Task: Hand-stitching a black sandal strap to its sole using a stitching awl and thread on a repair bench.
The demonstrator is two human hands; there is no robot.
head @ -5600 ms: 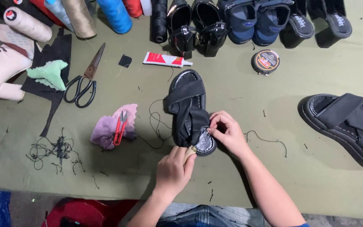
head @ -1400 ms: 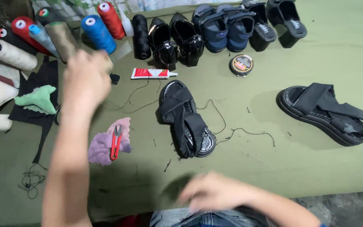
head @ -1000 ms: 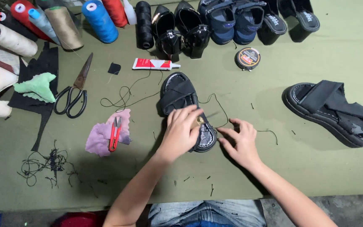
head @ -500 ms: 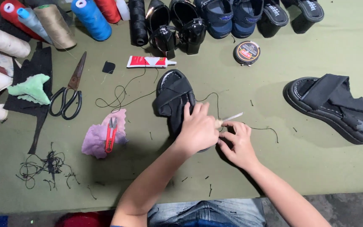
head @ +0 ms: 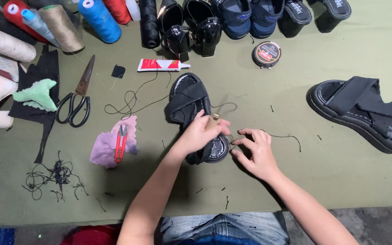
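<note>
A black strapped sandal (head: 188,100) lies in the middle of the olive cloth table (head: 341,181). My left hand (head: 200,134) rests on its near end, closed around a tool with a pale wooden handle (head: 213,119) that sticks up between the fingers. My right hand (head: 256,152) sits just right of the sandal's heel, fingers pinching a black thread (head: 283,135) that trails off to the right. More black thread (head: 132,102) loops from the sandal toward the left.
A second black sandal (head: 364,111) lies at right. Thread spools (head: 94,18), dark shoes (head: 246,16), a round tin (head: 266,54) and a glue tube (head: 162,65) line the back. Scissors (head: 75,100), red snips (head: 121,143) on purple cloth, thread scraps (head: 53,177) lie left.
Earlier my left arm was raised toward the spools; it came back down onto the sandal. Over the last half second both hands stay at the heel, the tool handle now upright in my left hand.
</note>
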